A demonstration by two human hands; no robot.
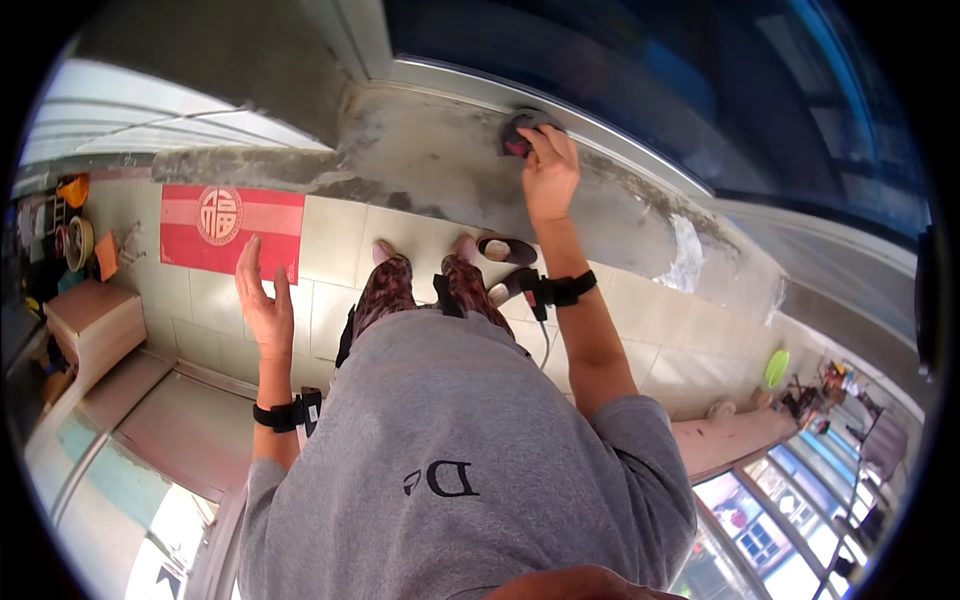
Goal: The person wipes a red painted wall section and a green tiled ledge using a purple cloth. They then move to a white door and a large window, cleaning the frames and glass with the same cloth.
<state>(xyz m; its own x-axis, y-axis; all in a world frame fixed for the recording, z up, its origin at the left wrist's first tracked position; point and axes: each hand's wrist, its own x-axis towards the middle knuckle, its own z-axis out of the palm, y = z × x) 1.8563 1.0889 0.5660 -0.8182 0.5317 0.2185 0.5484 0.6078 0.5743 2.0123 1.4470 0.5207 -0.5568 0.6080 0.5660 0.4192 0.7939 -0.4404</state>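
My right hand (551, 169) reaches out over a concrete window sill (427, 150). Its fingers pinch a dark grey, soft-looking item (517, 124) with a pink patch, possibly a cloth; the hand hides part of it. The item rests on the sill against the pale window frame (480, 86). My left hand (266, 300) is raised in the air with its thumb apart from the fingers and nothing in it. Below that hand, in the picture, a red mat (180, 232) with a pale round emblem lies on the tiled floor.
Dark window glass (570, 67) rises behind the sill. A pair of dark slippers, one nearer the wall (517, 251), lies beside my feet. A wooden cabinet (97, 315) stands at the left. Toward the right are a green round object (777, 367) and assorted clutter (814, 397).
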